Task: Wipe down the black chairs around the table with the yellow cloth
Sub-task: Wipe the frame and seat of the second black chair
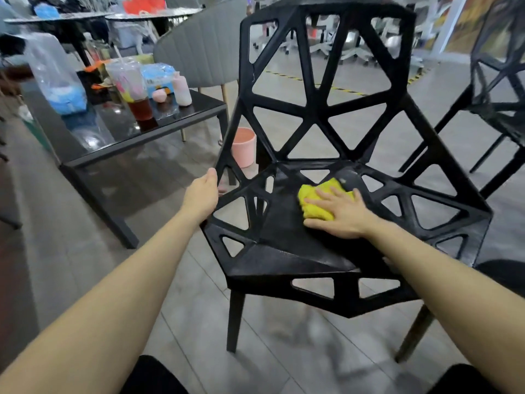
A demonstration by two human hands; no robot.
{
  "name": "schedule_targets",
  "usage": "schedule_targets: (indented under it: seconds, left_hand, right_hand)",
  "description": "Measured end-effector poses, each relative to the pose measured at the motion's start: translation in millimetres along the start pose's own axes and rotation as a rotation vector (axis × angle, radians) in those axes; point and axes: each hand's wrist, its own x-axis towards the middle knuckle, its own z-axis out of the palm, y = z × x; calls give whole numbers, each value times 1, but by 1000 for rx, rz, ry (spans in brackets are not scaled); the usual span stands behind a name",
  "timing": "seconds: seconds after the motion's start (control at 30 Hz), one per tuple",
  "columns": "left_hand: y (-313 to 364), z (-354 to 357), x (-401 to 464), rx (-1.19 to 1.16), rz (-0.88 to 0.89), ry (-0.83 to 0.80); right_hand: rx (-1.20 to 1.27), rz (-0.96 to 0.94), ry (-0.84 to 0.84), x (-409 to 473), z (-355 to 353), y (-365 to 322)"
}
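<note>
A black plastic chair (284, 245) with triangular cut-outs stands right in front of me, its seat facing me. A bunched yellow cloth (312, 203) lies on the middle of the seat. My right hand (341, 213) presses flat on the cloth with straight, spread fingers. My left hand (203, 194) holds the chair's left armrest edge, its fingers curled behind the rim and hidden. A second black chair (497, 103) of the same kind stands at the far right, partly cut off.
A low black glass table (113, 137) at the left carries a plastic cup with a straw (133, 86), bottles and bags. A pink bucket (244, 147) sits on the floor behind the chair. A grey upholstered chair (199, 52) stands beyond the table.
</note>
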Motion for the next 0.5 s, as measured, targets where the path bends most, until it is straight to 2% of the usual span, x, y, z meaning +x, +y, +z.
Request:
schedule_targets:
  seconds: [0.07, 0.1, 0.23, 0.3, 0.37, 0.43, 0.5]
  left_hand:
    - [0, 5, -1, -84, -25, 59]
    - [-1, 6, -4, -110, -21, 68]
    - [-8, 11, -5, -181, 5, 110]
    - [-11, 16, -1, -142, 33, 127]
    - [-14, 19, 1, -23, 63, 162]
    - [-20, 24, 7, 104, 113, 229]
    - [-25, 26, 13, 157, 124, 274]
  right_hand:
    - [23, 109, 14, 19, 4, 10]
    - [46, 76, 16, 19, 7, -3]
    - [269, -320, -57, -35, 9, -73]
    - [344, -470, -103, -59, 9, -81]
    - [292, -568, -107, -48, 9, -70]
    - [156, -525, -65, -2, 14, -50]
    - [37, -271, 41, 64, 20, -30]
